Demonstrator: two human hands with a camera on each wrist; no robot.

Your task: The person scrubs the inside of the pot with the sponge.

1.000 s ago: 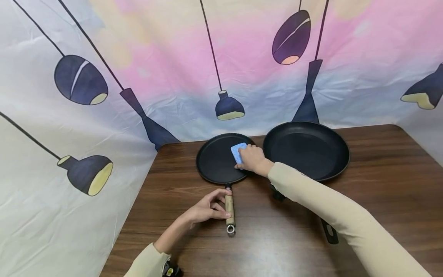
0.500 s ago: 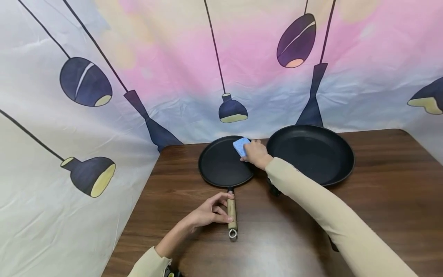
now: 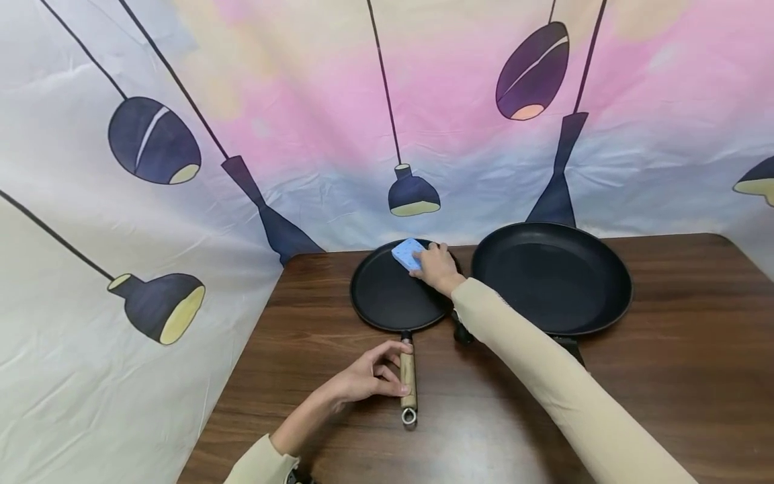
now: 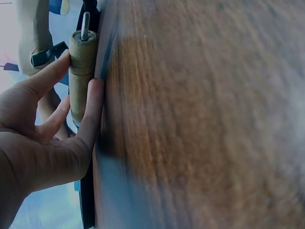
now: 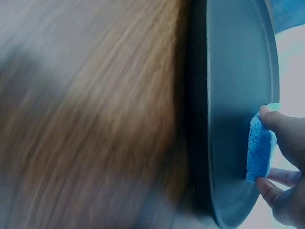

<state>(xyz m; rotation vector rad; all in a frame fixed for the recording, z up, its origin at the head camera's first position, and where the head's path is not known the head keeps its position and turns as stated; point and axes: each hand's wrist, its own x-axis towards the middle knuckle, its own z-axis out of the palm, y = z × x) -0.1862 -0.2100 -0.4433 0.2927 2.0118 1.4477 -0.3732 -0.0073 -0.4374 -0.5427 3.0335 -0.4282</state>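
Observation:
A flat black pan (image 3: 393,296) with a low rim lies on the table, its wooden handle (image 3: 408,376) pointing toward me. My left hand (image 3: 369,373) holds that handle from the left, thumb near the ring end and fingers farther up; the left wrist view shows the digits on either side of the wood (image 4: 82,62). My right hand (image 3: 438,267) pinches a light blue sponge (image 3: 408,253) over the far part of the pan. In the right wrist view the sponge (image 5: 259,150) sits against the pan's surface (image 5: 233,95), thumb and fingers at its edges.
A larger, deeper black frying pan (image 3: 547,275) stands just to the right, its handle (image 3: 568,346) partly hidden by my right sleeve (image 3: 544,376). Behind the wooden table (image 3: 683,376) hangs a cloth (image 3: 302,101) printed with lamps.
The sponge in my right hand went to the right and away, then back left along the pan's far side. My left hand keeps its hold on the handle. The view has shifted slightly.

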